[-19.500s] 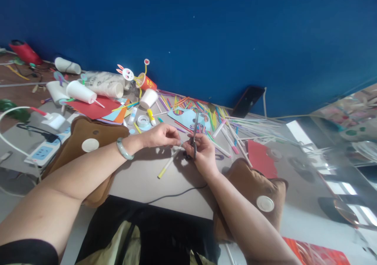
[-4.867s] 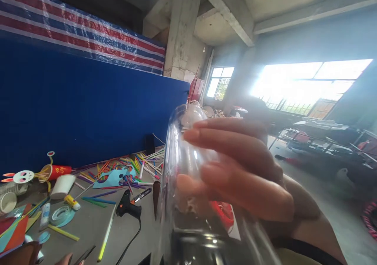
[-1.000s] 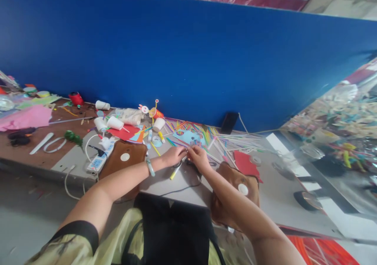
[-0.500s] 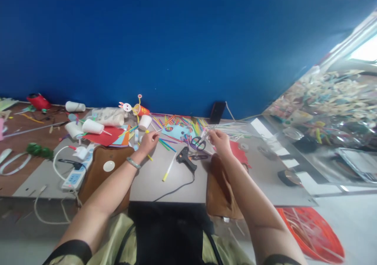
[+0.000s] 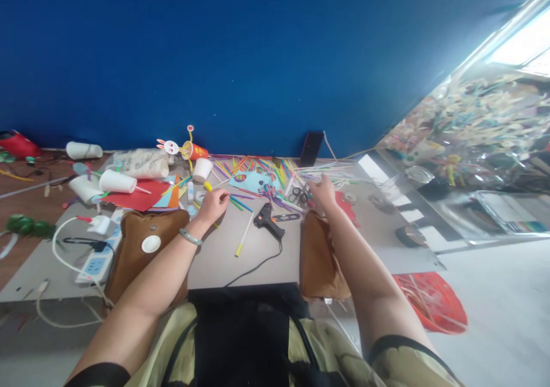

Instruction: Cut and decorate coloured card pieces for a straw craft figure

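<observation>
My left hand (image 5: 215, 205) is closed above the table, its fingertips pinched together; whatever lies between them is too small to make out. A yellow piece (image 5: 208, 186) shows just behind its knuckles. My right hand (image 5: 322, 193) reaches to the black-handled scissors (image 5: 299, 195), with its fingers closed at them, though the fingertips are partly hidden. Between my hands lies a black glue gun (image 5: 268, 221) with its cord toward the front edge. A utility knife (image 5: 286, 218) rests beside it, and a white straw with a yellow end (image 5: 244, 235) lies to its left.
Colourful straws and sticks (image 5: 279, 172) spread along the blue wall around light-blue paper (image 5: 253, 180). Paper cups (image 5: 118, 182), red paper (image 5: 144, 195) and a power strip (image 5: 101, 255) are at left. Brown cushions (image 5: 148, 232) line the front edge. A red basket (image 5: 432, 304) stands below right.
The view has shifted a little. My right hand has come in at the scissors, which have moved rightward against the glue gun. The thin white piece at my left fingertips no longer shows clearly.
</observation>
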Available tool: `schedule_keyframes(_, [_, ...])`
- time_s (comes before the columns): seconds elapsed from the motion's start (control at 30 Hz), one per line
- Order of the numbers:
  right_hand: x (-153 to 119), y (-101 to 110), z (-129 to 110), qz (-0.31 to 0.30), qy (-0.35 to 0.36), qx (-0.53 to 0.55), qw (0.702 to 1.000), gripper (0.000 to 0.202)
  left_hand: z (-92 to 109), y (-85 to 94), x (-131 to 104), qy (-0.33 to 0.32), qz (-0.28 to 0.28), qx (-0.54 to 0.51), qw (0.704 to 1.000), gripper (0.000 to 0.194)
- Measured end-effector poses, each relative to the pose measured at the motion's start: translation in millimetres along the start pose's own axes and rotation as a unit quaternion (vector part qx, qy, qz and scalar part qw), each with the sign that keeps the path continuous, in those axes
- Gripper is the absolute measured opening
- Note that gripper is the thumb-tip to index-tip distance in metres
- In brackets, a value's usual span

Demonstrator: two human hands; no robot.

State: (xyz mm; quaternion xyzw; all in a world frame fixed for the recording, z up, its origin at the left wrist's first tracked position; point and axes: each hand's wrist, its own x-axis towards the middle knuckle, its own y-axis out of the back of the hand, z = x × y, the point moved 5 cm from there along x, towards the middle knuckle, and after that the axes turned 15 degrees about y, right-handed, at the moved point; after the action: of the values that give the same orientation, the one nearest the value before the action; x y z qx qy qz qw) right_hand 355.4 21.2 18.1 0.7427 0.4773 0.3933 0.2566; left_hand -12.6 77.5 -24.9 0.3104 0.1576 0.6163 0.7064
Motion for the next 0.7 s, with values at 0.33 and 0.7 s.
schedule_keyframes(0.33, [-67.9, -67.3, -155.7, -0.311, 0.308, -0.146, 0.887, 0.033, -6.9, 13.8, 4.4, 0.024, 0.065, -0.013, 0.998, 0.022])
schedule_keyframes(0.7, [-117.3, -116.0, -189.9, -0.425, 0.463, -0.213, 0.748, 0.023, -41.3, 73.3, 32.1, 0.171, 0.183, -0.229, 0.940, 0.020])
